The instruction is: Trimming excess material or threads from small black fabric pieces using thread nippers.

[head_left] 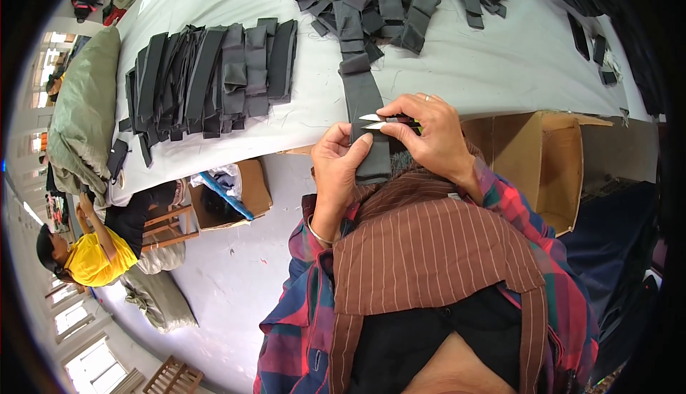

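A dark grey fabric strip point(363, 94) runs from the heap of cut strips point(389, 4) at the back of the table down over its front edge toward my lap. My left hand point(337, 159) pinches the strip's left side between thumb and fingers. In my right hand point(436, 135) is a pair of thread snips point(373, 126), gripped with the fingers closed. The two pale, pointed blades lie apart over the strip, just above my left thumb. Most of the snips' handle is hidden by my right fingers.
Neat bundles of dark strips point(207, 83) lie on the white-covered table point(314, 108) to the left. An open cardboard box point(557, 172) stands under the right side, another box point(250, 186) under the left. A person in yellow point(107, 258) sits at far left beside a stuffed green sack point(82, 108).
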The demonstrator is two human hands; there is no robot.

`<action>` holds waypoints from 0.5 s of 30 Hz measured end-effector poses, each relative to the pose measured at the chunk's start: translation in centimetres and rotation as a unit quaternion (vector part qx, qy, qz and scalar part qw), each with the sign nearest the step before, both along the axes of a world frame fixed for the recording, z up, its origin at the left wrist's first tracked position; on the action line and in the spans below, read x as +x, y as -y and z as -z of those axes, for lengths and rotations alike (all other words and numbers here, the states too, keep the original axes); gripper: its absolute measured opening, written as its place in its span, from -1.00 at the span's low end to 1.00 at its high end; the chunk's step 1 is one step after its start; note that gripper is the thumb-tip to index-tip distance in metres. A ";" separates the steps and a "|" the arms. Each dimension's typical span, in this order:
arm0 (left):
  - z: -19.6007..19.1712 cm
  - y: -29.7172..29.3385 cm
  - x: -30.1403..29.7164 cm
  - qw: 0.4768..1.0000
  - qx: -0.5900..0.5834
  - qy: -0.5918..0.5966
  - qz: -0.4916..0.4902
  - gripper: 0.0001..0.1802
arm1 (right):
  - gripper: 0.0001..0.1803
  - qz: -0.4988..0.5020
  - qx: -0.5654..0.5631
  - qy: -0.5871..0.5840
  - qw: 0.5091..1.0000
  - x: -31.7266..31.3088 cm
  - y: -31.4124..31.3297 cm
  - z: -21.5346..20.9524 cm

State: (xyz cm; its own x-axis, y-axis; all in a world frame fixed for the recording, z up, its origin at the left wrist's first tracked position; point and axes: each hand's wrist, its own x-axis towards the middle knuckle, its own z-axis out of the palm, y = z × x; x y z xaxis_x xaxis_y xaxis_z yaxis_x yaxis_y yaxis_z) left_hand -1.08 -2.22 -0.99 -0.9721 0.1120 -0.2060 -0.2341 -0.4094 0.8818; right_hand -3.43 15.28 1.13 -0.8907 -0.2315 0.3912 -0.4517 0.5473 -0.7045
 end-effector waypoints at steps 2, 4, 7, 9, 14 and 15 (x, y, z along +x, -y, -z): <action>0.0 -0.1 0.0 1.000 0.010 0.007 0.001 -0.89 | -0.83 0.008 -0.012 -0.002 1.000 0.0 0.1 0.2; -0.2 -0.3 0.1 1.000 0.007 0.007 -0.002 -0.88 | -0.84 0.011 -0.007 -0.010 1.000 -0.1 0.2 0.4; 0.4 -0.3 0.0 1.000 0.007 -0.007 -0.004 -0.88 | -0.84 0.015 -0.002 -0.031 0.999 -0.1 0.4 0.3; 0.3 -0.3 0.0 1.000 0.010 -0.006 0.002 -0.88 | -0.83 0.016 -0.002 -0.042 0.999 0.0 0.4 0.2; 0.0 -0.4 0.0 1.000 0.026 -0.004 0.013 -0.88 | -0.83 0.001 -0.012 -0.028 1.000 -0.1 0.1 0.3; 0.0 -0.4 0.1 0.999 0.032 0.002 0.015 -0.88 | -0.83 0.001 -0.012 -0.027 1.000 -0.1 0.0 0.3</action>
